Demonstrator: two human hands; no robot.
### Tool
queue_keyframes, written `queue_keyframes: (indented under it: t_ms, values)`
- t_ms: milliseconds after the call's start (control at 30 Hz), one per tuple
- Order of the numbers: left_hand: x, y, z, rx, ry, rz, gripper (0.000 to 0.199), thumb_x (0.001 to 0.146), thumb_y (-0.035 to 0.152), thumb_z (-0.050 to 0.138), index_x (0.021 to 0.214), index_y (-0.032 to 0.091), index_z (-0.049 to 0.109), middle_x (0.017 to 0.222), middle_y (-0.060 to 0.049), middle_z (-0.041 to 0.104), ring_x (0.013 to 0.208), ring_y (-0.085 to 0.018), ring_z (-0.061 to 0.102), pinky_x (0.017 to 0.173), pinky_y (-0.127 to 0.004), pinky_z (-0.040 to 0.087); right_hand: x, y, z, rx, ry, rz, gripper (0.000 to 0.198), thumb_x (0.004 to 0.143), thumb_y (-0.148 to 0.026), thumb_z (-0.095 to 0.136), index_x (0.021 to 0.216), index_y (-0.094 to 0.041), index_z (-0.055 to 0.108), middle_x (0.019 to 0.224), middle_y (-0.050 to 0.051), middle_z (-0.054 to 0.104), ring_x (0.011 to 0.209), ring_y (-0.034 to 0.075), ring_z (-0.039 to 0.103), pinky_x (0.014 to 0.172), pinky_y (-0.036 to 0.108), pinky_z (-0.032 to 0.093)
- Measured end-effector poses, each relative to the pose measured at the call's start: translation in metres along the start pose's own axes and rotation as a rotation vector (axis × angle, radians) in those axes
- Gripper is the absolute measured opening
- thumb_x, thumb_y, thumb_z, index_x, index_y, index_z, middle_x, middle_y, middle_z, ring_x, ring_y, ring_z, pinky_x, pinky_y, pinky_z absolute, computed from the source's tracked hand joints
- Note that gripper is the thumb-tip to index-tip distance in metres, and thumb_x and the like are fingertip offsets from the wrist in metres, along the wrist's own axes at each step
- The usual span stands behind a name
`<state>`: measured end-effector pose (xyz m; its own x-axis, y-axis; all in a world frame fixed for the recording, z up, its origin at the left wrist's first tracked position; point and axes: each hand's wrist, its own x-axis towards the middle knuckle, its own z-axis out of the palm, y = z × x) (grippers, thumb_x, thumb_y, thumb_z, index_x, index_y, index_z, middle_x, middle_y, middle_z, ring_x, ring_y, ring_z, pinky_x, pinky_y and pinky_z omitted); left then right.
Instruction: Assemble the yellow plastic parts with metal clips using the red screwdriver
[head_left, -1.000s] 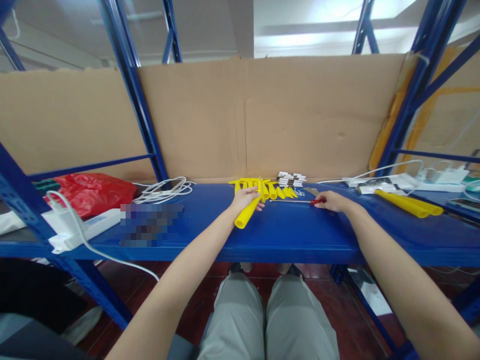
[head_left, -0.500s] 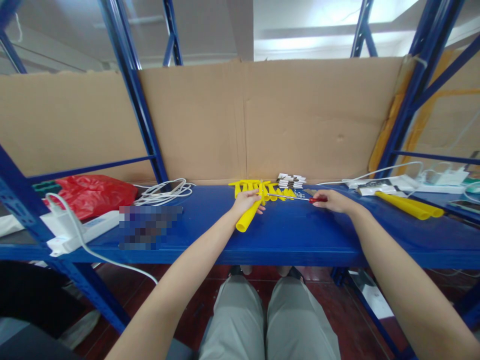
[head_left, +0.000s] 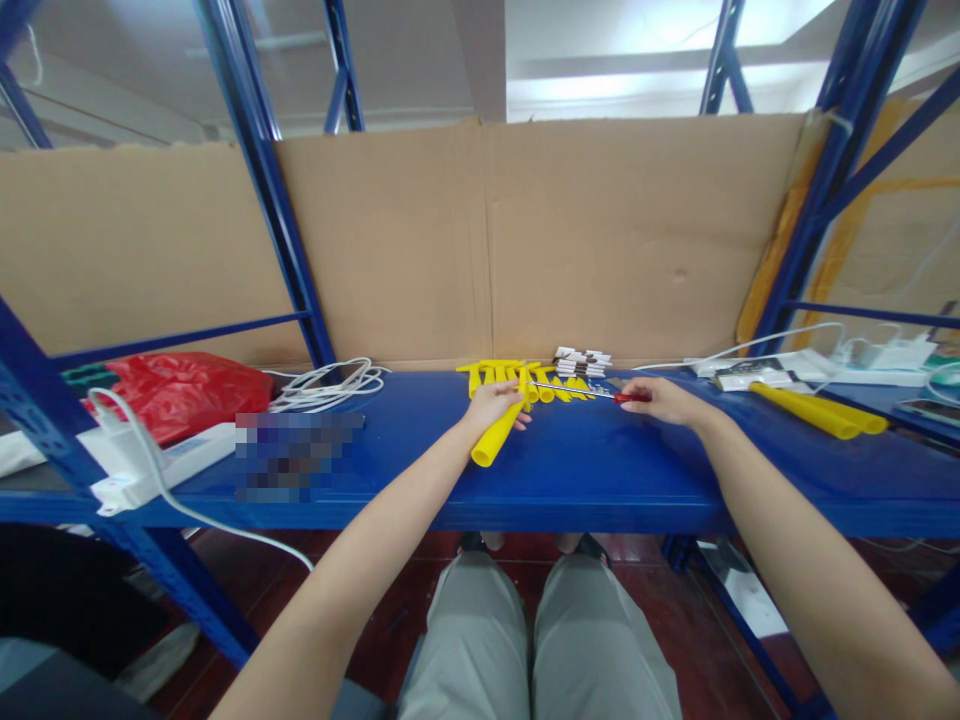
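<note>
My left hand (head_left: 491, 404) is closed around a yellow plastic tube (head_left: 496, 438), whose wide hollow end points down toward me. In my right hand (head_left: 664, 399) is a screwdriver (head_left: 628, 397) with a red handle, gripped by the fingertips. Its thin metal shaft lies nearly level and points left, with the tip at the upper part of the tube. Whether the tip touches a screw there is too small to tell. Just behind my left hand, several yellow T-shaped plastic pieces (head_left: 495, 371) sit in a row on the blue shelf (head_left: 585, 470).
Small white-and-dark parts (head_left: 582, 361) are stacked at the back beside the yellow row. To the right lie more yellow tubes (head_left: 806, 410) and white packets. On the left are a red plastic bag (head_left: 191, 390), a coiled white cable (head_left: 337, 383) and a power strip (head_left: 187, 455). Cardboard (head_left: 390, 250) stands behind.
My right hand has shifted slightly left with the screwdriver, bringing the shaft's tip closer to the tube. My left hand and the yellow tube have barely moved.
</note>
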<state>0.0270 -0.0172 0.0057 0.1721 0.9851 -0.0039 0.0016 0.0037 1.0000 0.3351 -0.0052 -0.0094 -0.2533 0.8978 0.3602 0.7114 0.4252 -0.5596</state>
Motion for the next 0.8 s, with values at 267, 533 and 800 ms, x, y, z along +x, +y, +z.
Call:
queue_keyframes:
  t_ms: [267,533,800]
  values:
    - [0.0002,-0.0007,-0.0007,-0.018,-0.002,-0.002,0.05,0.089,0.003,0.054,0.139,0.005,0.048,0.071,-0.009,0.07,0.048,-0.014,0.064,0.049,-0.025,0.054,0.0002,-0.0007,-0.0001,0.0,0.006,-0.015,0.043,0.061,-0.063,0.067,0.071,-0.021,0.062,0.075,0.005,0.068,0.072,0.022,0.062,0.072,0.037,0.05]
    - [-0.0003,0.0011,-0.0025,-0.067,-0.033,-0.021,0.058,0.086,0.006,0.06,0.142,0.003,0.044,0.07,-0.01,0.07,0.047,-0.015,0.064,0.047,-0.024,0.054,0.0,-0.0001,-0.0017,-0.005,-0.004,0.012,0.043,0.06,-0.062,0.067,0.071,-0.021,0.061,0.076,0.005,0.068,0.074,0.023,0.062,0.074,0.037,0.05]
    - [0.0034,-0.0009,-0.0044,-0.088,-0.056,-0.027,0.058,0.086,0.006,0.061,0.142,0.007,0.046,0.071,-0.009,0.071,0.048,-0.014,0.064,0.049,-0.024,0.054,-0.0001,0.0002,-0.0019,0.024,-0.004,-0.001,0.045,0.06,-0.064,0.069,0.072,-0.021,0.062,0.077,0.005,0.068,0.075,0.023,0.063,0.077,0.039,0.051]
